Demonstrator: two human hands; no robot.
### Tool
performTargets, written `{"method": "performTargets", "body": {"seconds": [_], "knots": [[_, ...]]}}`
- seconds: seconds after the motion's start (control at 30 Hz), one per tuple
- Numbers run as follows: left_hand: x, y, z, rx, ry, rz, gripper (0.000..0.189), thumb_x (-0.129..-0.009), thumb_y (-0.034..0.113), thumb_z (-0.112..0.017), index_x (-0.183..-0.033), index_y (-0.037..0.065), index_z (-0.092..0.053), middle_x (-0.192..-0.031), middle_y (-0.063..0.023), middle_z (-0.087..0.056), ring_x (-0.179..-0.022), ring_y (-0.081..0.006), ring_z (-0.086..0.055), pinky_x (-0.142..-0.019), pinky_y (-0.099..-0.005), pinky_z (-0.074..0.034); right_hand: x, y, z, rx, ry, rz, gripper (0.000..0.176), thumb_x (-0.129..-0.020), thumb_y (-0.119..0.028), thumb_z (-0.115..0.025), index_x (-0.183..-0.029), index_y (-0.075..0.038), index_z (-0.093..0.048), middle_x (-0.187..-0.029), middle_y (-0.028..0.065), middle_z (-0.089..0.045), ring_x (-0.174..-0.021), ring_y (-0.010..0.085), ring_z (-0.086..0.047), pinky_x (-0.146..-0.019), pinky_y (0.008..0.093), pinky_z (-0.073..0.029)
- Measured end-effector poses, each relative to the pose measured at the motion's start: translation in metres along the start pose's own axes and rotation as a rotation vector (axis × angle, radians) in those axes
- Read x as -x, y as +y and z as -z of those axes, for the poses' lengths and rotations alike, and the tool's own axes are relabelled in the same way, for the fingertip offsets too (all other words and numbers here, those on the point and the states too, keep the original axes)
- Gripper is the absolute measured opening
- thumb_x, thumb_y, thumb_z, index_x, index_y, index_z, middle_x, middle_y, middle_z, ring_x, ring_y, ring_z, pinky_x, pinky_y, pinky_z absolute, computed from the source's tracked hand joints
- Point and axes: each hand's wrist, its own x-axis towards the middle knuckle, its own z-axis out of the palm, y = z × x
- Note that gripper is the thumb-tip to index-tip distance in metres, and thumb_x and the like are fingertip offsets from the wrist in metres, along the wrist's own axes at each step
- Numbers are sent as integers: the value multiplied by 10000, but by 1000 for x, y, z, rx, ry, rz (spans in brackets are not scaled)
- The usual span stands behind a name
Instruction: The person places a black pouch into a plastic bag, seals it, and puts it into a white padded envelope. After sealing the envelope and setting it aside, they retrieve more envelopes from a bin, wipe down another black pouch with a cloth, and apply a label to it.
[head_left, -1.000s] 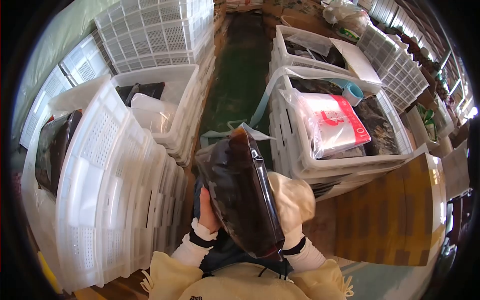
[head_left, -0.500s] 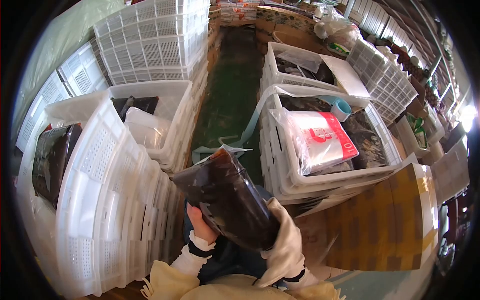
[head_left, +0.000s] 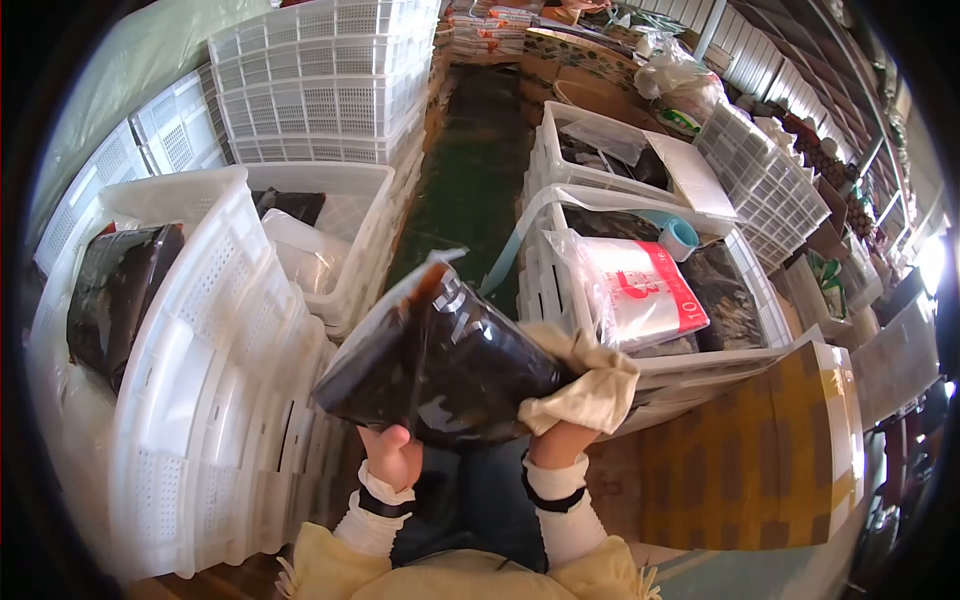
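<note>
A shiny, sealed plastic bag [head_left: 470,370] with dark brown contents is held up in front of my body, tilted, its pale top edge pointing away to the upper left. My left hand [head_left: 392,455] grips it from below at the near left side, thumb on the front. My right hand [head_left: 562,444] is at the bag's right end, wrapped in a beige cloth [head_left: 590,380] that presses against the plastic. That cloth hides most of the right fingers. A similar dark bag [head_left: 120,295] lies in the white crate at the left.
White plastic crates [head_left: 200,370] are stacked at the left. On the right, a crate [head_left: 765,300] holds dark bags, a red-and-white plastic pack [head_left: 640,290] and a blue tape roll [head_left: 679,238]. A taped cardboard box [head_left: 750,455] stands nearer. Green floor [head_left: 465,170] runs between the stacks.
The dark bag has turned from steeply slanted to more sideways, its right end rising. My right hand with the cloth has moved up and right; my left hand has dropped slightly.
</note>
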Motion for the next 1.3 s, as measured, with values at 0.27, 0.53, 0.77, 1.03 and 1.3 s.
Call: {"method": "performTargets", "body": {"seconds": [0.27, 0.53, 0.77, 1.03, 1.3], "knots": [[-14, 25, -38, 378, -88, 361, 651, -848, 542, -452, -1302, 79, -396, -1295, -76, -446, -1164, -278, -418, -988, -422, -319, 65, -14, -1, -887, -297, -1009, 313, -797, -180, -566, -1054, -16, -492, -868, 97, -553, -824, 217, -545, -726, 307, -447], [-23, 12, -13, 281, -36, 79, 650, -844, 549, -431, -1282, 69, -408, -1271, -73, -458, -1147, -268, -431, -968, -417, -341, 79, -13, 4, -726, -535, -708, 296, -794, -182, -567, -1044, -32, -516, -892, 86, -580, -832, 232, -567, -732, 321, -454], [-11, 6, 18, 274, 192, 397, 582, -850, 514, -481, -1220, 66, -472, -1173, -60, -545, -1068, -229, -511, -919, -353, -394, 46, 23, 40, -405, -589, -146, 283, -791, -184, -568, -1036, -46, -537, -914, 77, -603, -838, 244, -586, -738, 333, -460], [-8, 9, 41, -12, -80, 622, 664, -702, 167, -745, -1255, 31, -404, -1158, -77, -539, -1079, -202, -506, -944, -320, -387, 13, 62, -20, -120, -803, 168, 152, -756, -181, -604, -872, -84, -621, -756, 63, -620, -673, 235, -597, -648, 329, -482], [-11, -13, 25, -586, -252, 614, 701, -681, 181, -768, -1242, -13, -395, -1165, -97, -518, -1079, -178, -487, -946, -305, -372, 3, 103, -35, 105, -697, 124, 159, -766, -234, -594, -773, -77, -618, -855, 118, -579, -816, 286, -559, -684, 380, -444]]}}
